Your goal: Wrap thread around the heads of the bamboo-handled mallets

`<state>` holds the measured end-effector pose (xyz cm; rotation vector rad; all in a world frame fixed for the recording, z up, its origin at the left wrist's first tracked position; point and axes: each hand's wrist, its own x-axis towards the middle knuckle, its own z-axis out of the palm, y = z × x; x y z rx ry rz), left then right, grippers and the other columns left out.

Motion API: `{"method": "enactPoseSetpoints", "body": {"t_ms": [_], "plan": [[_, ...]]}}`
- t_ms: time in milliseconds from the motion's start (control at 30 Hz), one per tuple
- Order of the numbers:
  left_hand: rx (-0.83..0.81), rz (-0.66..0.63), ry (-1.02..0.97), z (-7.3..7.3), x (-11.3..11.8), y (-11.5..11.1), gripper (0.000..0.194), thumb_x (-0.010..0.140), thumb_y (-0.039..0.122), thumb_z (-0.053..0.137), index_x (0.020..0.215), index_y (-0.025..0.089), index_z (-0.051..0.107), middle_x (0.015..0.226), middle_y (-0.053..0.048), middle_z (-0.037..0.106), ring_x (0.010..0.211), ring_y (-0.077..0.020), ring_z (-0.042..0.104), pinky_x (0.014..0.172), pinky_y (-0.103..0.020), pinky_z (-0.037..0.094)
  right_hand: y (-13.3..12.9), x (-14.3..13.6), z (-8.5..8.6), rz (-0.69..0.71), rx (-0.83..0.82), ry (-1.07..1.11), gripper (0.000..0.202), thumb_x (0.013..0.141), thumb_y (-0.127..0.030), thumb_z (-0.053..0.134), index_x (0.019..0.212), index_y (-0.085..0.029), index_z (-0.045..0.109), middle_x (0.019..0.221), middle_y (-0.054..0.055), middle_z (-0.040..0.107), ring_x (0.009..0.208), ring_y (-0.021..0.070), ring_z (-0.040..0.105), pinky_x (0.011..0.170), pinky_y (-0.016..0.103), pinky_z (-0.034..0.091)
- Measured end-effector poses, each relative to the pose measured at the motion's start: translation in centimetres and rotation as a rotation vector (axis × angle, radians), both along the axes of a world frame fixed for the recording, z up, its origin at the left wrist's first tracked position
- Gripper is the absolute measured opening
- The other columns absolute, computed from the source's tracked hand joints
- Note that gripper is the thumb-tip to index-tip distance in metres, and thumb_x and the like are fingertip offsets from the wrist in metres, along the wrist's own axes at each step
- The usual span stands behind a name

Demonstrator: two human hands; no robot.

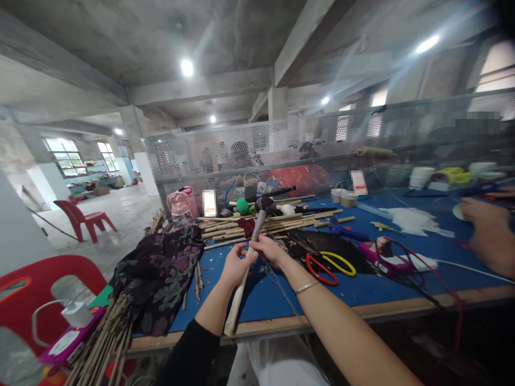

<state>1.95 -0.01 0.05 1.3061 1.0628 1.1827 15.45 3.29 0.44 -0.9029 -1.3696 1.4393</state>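
Observation:
Both my hands hold a pale wooden stick (235, 308) that slants up and away from me above the table's front edge. Its far end is a grey, wrapped-looking section (258, 224). My left hand (234, 264) grips the stick around its middle, fingers curled. Just above it, my right hand (270, 251) pinches the stick near the grey part. Thin strands (277, 279) hang below my right hand. Scissors (309, 265) with red and yellow handles lie to the right. Beyond the stick are a dark yarn ball (265, 203) and a green ball (242, 206).
Several wooden sticks (221, 234) lie across the blue table (281, 308). Dark patterned cloth (161, 279) and a stick bundle (102, 343) are at left. A purple power strip (372, 258) with cords is at right, near another person's hand (488, 230). Perforated metal screen (181, 161) stands behind.

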Motion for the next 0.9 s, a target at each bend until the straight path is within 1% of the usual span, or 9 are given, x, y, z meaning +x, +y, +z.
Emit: {"method": "enactPoseSetpoints", "body": {"t_ms": [67,167,267,367,467,567,667,800,900], "plan": [[0.066,0.021,0.086,-0.1,-0.1,0.0,0.046,0.060,0.032,0.072,0.099,0.013,0.056,0.065,0.003,0.054,0.043,-0.0056,0.047,0.037,-0.017,0.041,-0.1,-0.1,0.0,-0.005,0.013,-0.018,0.039,0.061,-0.046,0.066,0.070,-0.018,0.040,0.038,-0.012,0.032,0.027,0.0017,0.021,0.029,0.018,0.010],[0.076,-0.004,0.118,0.1,-0.2,-0.1,0.043,0.064,0.032,0.069,0.101,0.013,0.058,0.063,0.002,0.054,0.045,-0.0071,0.049,0.039,-0.018,0.041,0.0,-0.1,-0.1,0.010,0.033,-0.048,0.039,0.063,-0.048,0.065,0.073,-0.017,0.043,0.039,-0.012,0.032,0.028,0.0017,0.020,0.029,0.018,0.009],[0.015,-0.057,0.025,0.5,-0.2,-0.1,0.041,0.069,0.031,0.064,0.106,0.014,0.056,0.068,0.000,0.057,0.050,-0.0089,0.054,0.043,-0.019,0.044,0.0,-0.2,-0.1,0.005,0.037,-0.046,0.039,0.065,-0.049,0.063,0.077,-0.017,0.044,0.040,-0.012,0.034,0.028,0.0023,0.019,0.029,0.018,0.010],[-0.055,-0.096,-0.062,0.8,-0.1,-0.2,0.036,0.070,0.030,0.061,0.102,0.013,0.055,0.072,-0.002,0.059,0.051,-0.0089,0.055,0.046,-0.020,0.045,-0.1,-0.5,0.0,-0.016,0.047,-0.044,0.038,0.067,-0.049,0.061,0.080,-0.018,0.043,0.045,-0.010,0.039,0.029,0.0026,0.021,0.030,0.018,0.012],[-0.080,-0.096,-0.051,0.6,-0.1,-0.2,0.025,0.070,0.031,0.060,0.088,0.013,0.055,0.065,0.001,0.054,0.044,-0.0061,0.048,0.039,-0.017,0.038,-0.3,-0.7,0.0,-0.021,0.065,-0.093,0.039,0.066,-0.050,0.061,0.078,-0.017,0.044,0.047,-0.009,0.040,0.032,0.0030,0.024,0.033,0.018,0.015],[-0.083,-0.057,-0.020,0.3,0.0,0.0,0.020,0.072,0.034,0.056,0.074,0.015,0.052,0.056,0.005,0.046,0.037,-0.0037,0.037,0.033,-0.016,0.027,-0.4,-1.0,-0.2,-0.020,0.146,-0.119,0.039,0.064,-0.050,0.062,0.075,-0.015,0.047,0.053,-0.006,0.045,0.042,0.0054,0.035,0.041,0.019,0.026],[-0.064,-0.008,-0.033,0.2,-0.1,0.3,0.020,0.071,0.035,0.054,0.072,0.015,0.052,0.058,0.004,0.046,0.037,-0.0034,0.036,0.032,-0.015,0.025,-0.2,-1.1,-0.3,-0.051,0.226,-0.179,0.038,0.066,-0.050,0.059,0.071,-0.014,0.049,0.060,-0.003,0.049,0.053,0.0081,0.041,0.049,0.021,0.031],[-0.020,0.117,-0.115,0.7,-1.3,1.0,0.022,0.068,0.037,0.054,0.068,0.015,0.050,0.057,0.004,0.047,0.038,-0.0032,0.036,0.033,-0.014,0.026,-1.4,-1.2,1.5,-0.065,0.241,-0.434,0.030,0.072,-0.043,0.053,0.066,-0.014,0.050,0.052,-0.005,0.039,0.048,0.0077,0.031,0.046,0.021,0.025],[-0.024,0.238,-0.161,1.1,-2.9,1.6,0.021,0.065,0.036,0.055,0.064,0.016,0.048,0.050,0.006,0.042,0.037,-0.0034,0.035,0.033,-0.014,0.026,-5.1,-0.3,4.2,-0.051,0.331,-0.540,0.023,0.075,-0.037,0.051,0.067,-0.015,0.052,0.052,-0.005,0.039,0.048,0.0081,0.031,0.047,0.022,0.025]]}}
